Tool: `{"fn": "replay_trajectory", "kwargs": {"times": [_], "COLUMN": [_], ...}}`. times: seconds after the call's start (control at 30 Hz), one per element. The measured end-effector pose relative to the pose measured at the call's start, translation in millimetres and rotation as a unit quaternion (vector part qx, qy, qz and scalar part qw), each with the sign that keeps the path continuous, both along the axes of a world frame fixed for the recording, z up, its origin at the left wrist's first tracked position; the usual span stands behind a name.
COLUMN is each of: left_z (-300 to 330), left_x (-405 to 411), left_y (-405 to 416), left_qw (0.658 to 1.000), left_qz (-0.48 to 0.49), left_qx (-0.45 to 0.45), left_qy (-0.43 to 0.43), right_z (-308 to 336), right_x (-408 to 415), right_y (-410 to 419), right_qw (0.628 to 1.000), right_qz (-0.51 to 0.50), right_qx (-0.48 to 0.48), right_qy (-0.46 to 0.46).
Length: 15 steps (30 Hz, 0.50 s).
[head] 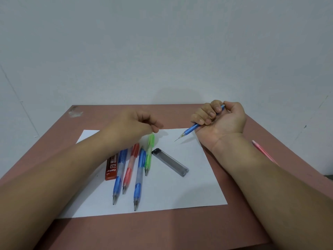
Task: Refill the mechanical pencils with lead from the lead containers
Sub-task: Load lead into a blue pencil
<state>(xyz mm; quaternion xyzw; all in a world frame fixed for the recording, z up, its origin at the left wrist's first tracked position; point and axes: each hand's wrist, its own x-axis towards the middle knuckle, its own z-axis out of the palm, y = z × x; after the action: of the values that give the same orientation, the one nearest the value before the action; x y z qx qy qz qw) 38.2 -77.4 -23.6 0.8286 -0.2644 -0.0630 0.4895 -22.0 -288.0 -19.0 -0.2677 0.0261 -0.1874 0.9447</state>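
My right hand point(219, 118) grips a blue mechanical pencil point(191, 129) in a fist, thumb over its top end, with a thin lead sticking out of the tip toward the white paper point(180, 192). My left hand point(138, 123) hovers above the paper with fingers curled; I cannot make out anything in it. Below it lie a green pencil point(149, 154), a red pencil point(130, 168) and two blue pencils point(119, 175) point(139, 177), tips toward me. A red 2B lead container point(111, 166) lies left of them. A grey clear lead container point(170, 162) lies to their right.
A pink pencil point(263, 150) lies on the brown table point(162, 231) at the right, partly hidden by my right forearm. A pale wall rises right behind the table's far edge. A scuffed patch point(75, 111) marks the far left corner.
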Motion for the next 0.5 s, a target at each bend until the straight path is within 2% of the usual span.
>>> {"fn": "replay_trajectory", "kwargs": {"times": [0.1, 0.2, 0.33, 0.5], "left_z": [8.9, 11.6, 9.2, 11.5], "left_x": [-10.0, -16.6, -19.2, -20.9], "left_y": [-3.8, -3.2, -2.5, -2.8], "left_qw": [0.997, 0.996, 0.996, 0.99], "left_qz": [-0.006, -0.031, -0.056, -0.093], "left_qx": [-0.048, -0.016, 0.059, 0.103], "left_qy": [0.068, 0.088, 0.044, 0.015], "right_z": [1.1, 2.3, 3.5, 4.5], "right_x": [-0.6, -1.9, -3.9, -5.1], "right_y": [1.8, 3.3, 5.3, 6.5], "right_qw": [1.0, 1.0, 0.999, 0.998], "right_qz": [0.007, 0.017, 0.027, 0.033], "right_qx": [0.01, 0.019, 0.028, 0.031], "right_qy": [-0.01, -0.018, -0.028, -0.034]}}
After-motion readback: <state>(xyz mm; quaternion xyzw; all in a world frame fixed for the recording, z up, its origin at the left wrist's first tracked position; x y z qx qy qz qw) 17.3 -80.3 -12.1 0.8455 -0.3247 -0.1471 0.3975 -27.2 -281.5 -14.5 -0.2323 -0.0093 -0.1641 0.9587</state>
